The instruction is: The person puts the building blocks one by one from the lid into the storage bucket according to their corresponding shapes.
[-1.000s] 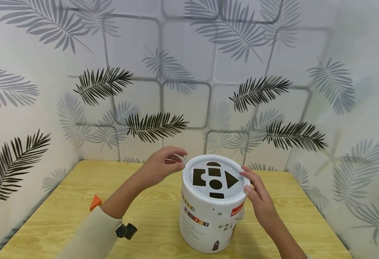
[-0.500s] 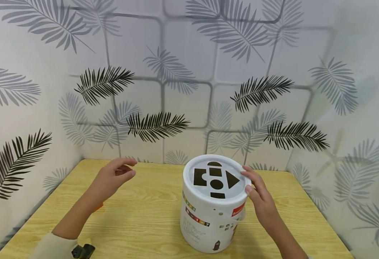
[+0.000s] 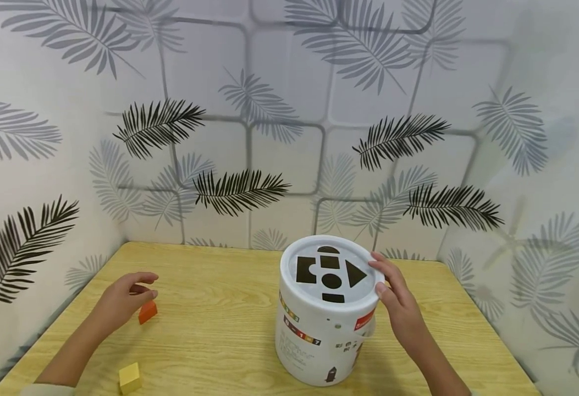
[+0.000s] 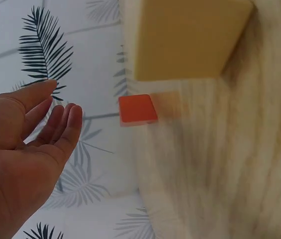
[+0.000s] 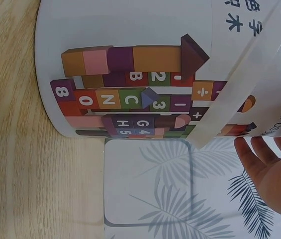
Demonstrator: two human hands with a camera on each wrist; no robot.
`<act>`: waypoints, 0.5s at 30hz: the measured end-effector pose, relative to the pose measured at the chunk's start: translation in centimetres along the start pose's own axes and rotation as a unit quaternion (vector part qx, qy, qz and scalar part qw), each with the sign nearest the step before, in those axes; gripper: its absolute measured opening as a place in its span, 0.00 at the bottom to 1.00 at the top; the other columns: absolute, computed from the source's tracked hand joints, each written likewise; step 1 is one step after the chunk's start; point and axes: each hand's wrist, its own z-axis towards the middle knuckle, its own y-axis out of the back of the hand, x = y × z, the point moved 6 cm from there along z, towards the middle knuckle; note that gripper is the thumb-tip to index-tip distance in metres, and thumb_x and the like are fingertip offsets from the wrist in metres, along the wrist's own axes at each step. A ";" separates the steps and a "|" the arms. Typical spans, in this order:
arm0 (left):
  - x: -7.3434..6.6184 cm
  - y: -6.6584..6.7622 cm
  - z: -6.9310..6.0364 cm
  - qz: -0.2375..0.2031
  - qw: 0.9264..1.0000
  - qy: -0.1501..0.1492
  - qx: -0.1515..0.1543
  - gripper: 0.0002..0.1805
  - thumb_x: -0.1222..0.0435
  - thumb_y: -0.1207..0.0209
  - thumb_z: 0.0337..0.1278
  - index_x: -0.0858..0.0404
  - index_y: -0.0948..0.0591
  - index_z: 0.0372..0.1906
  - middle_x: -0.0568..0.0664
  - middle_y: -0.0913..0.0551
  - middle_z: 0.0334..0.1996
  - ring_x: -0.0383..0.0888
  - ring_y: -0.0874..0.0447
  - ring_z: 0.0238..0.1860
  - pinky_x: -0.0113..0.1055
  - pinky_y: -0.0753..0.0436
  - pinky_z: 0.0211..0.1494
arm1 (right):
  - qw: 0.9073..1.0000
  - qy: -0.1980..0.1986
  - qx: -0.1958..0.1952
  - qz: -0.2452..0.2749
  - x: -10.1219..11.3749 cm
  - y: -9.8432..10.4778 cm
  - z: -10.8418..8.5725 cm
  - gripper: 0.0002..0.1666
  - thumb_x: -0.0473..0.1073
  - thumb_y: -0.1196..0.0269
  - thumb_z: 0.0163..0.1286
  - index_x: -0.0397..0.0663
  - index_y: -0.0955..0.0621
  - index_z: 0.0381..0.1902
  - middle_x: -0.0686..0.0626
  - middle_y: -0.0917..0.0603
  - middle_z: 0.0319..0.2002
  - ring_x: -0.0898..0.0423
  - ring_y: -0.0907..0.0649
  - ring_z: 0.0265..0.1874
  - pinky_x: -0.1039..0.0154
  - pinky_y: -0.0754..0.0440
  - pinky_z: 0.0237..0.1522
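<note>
My left hand (image 3: 121, 302) hovers over the left of the table, fingers loosely bent and nothing between them. Just beyond its fingertips lies a small orange-red block (image 3: 148, 312), which the left wrist view also shows apart from the hand. Closer to me sits a yellow block (image 3: 130, 378), large in the left wrist view. A white toy-block bucket (image 3: 314, 335) stands upright right of centre, its lid (image 3: 301, 294) cut with several shaped holes. My right hand (image 3: 400, 300) rests against the bucket's right rim, fingers and thumb touching the edge.
The light wood table (image 3: 215, 313) ends at a leaf-patterned wall (image 3: 289, 165) behind and at both sides. On the bucket's right side a white strap handle (image 3: 368, 330) hangs down. The bucket's wall carries printed pictures of blocks.
My left hand has moved away from the lid, leftward and down, to beside the orange-red block. The yellow block has come into view. The right hand and the bucket keep their places.
</note>
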 end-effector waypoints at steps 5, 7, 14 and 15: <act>2.0 -0.1 -0.3 -0.005 1.000 0.013 0.023 0.28 0.59 0.38 0.69 0.71 0.26 0.65 0.68 0.24 0.62 0.49 0.18 0.49 0.36 0.19 0.40 | 1.000 0.004 -0.001 0.000 0.0 0.1 0.0 0.23 0.38 0.56 0.82 0.45 0.31 0.70 0.47 0.40 0.77 0.70 0.43 0.74 0.82 0.40 0.66; 2.7 -0.2 -0.4 -0.014 0.999 0.019 0.035 0.28 0.60 0.37 0.68 0.72 0.27 0.66 0.69 0.25 0.63 0.50 0.18 0.50 0.37 0.18 0.41 | 1.000 0.005 -0.001 0.000 0.0 0.1 0.0 0.23 0.38 0.56 0.82 0.45 0.31 0.70 0.47 0.40 0.77 0.70 0.43 0.74 0.82 0.40 0.66; 4.7 -0.9 -0.2 -0.049 0.994 0.035 0.094 0.33 0.63 0.36 0.66 0.76 0.32 0.69 0.75 0.33 0.67 0.61 0.21 0.56 0.42 0.16 0.46 | 1.000 0.011 -0.002 0.006 0.2 0.0 0.0 0.23 0.37 0.56 0.82 0.45 0.31 0.70 0.47 0.40 0.77 0.70 0.42 0.74 0.82 0.40 0.66; 4.9 -1.0 -0.1 -0.053 0.993 0.038 0.100 0.34 0.63 0.36 0.66 0.77 0.33 0.69 0.75 0.34 0.68 0.63 0.21 0.57 0.44 0.15 0.47 | 1.000 0.013 -0.002 0.007 0.2 0.0 0.1 0.23 0.37 0.56 0.82 0.45 0.31 0.70 0.47 0.40 0.77 0.70 0.42 0.74 0.82 0.41 0.66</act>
